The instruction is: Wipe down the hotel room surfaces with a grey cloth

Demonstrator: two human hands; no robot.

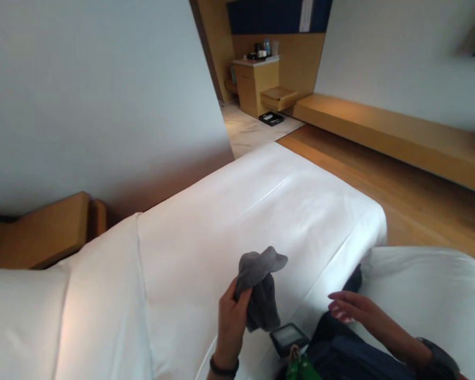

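My left hand (233, 316) grips a bunched dark grey cloth (261, 290) between thumb and fingers, above the white bed. One end of the cloth sticks out to the right, and the rest hangs down in folds. My right hand (346, 306) is apart from it, over my lap to the right, with fingers loosely extended and nothing visible in them. Between the hands, near my body, is a flat dark-framed rectangular thing (288, 338) with a pale face. Close below it shows a green object (303, 368), partly cut off by the frame edge.
The white-covered bed (206, 232) stretches ahead, with another white surface (431, 285) at right. A wooden bedside shelf (59, 232) stands left against the wall. Farther off are a long wooden bench (380, 129), a cabinet (249, 87) with cups and bottles, and a black tray (271, 119) on the floor.
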